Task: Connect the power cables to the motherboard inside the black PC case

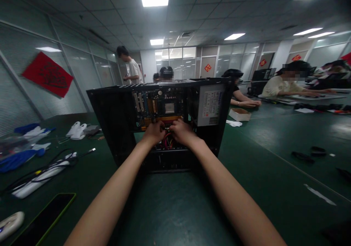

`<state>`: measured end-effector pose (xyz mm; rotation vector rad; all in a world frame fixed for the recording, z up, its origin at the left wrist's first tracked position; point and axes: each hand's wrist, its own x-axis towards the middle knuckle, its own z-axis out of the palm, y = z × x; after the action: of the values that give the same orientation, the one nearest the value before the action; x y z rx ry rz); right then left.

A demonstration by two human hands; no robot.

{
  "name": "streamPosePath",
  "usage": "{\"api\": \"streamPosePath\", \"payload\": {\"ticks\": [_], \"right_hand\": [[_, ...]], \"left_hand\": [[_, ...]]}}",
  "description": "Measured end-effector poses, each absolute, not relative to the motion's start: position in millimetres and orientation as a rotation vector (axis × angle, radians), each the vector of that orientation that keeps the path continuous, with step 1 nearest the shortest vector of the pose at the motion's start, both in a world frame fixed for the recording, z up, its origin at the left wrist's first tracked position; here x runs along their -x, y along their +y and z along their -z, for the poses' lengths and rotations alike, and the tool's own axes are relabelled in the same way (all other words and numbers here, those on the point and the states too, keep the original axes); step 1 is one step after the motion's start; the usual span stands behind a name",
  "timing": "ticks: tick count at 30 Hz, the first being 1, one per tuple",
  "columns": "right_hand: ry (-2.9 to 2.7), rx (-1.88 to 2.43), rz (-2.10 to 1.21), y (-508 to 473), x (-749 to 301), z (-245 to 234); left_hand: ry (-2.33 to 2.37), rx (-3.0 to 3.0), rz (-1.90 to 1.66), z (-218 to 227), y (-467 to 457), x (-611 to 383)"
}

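Note:
A black computer case (109,125) stands open on the table in front of me, its inside facing me. In it I see a motherboard (175,96) with slots and a square processor socket area, and a silver power supply (210,107) at the upper right. My left hand (154,131) and my right hand (181,130) reach in at the board's lower edge, close together, fingers curled in a pinch beside the yellow and red slots. What lies between the fingertips is hidden. A bundle of coloured cables (168,142) hangs just below and between my hands.
At left lie a white power strip (44,180) with black cables, a phone (45,218) and blue-and-white bags (27,147). A small box (240,114) stands right of the case. Dark objects (303,156) lie further right. Several people sit or stand beyond.

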<state>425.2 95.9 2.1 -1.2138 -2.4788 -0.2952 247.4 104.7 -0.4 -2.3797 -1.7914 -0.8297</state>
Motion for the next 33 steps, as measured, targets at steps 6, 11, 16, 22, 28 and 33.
{"api": "streamPosePath", "payload": {"ticks": [6, 11, 16, 22, 28, 33], "right_hand": [[-2.454, 1.249, 0.234, 99, -423, 0], [-2.440, 1.255, 0.227, 103, -421, 1], [-2.526, 1.280, 0.328, 109, -420, -2], [-2.640, 1.158, 0.462, 119, -424, 1], [-2.589, 1.241, 0.485, 122, -419, 6], [-2.613, 1.254, 0.575, 117, -417, 2]], "left_hand": [[-1.981, 2.397, 0.789, -3, 97, -247], [-1.937, 2.477, 0.733, 0, 100, -247], [-1.910, 2.464, 0.707, 1, 102, -247], [-1.905, 2.476, 0.742, 0, 99, -246], [-1.902, 2.381, 0.873, 3, 101, -246], [-1.896, 2.401, 0.769, 2, 102, -248]]}}
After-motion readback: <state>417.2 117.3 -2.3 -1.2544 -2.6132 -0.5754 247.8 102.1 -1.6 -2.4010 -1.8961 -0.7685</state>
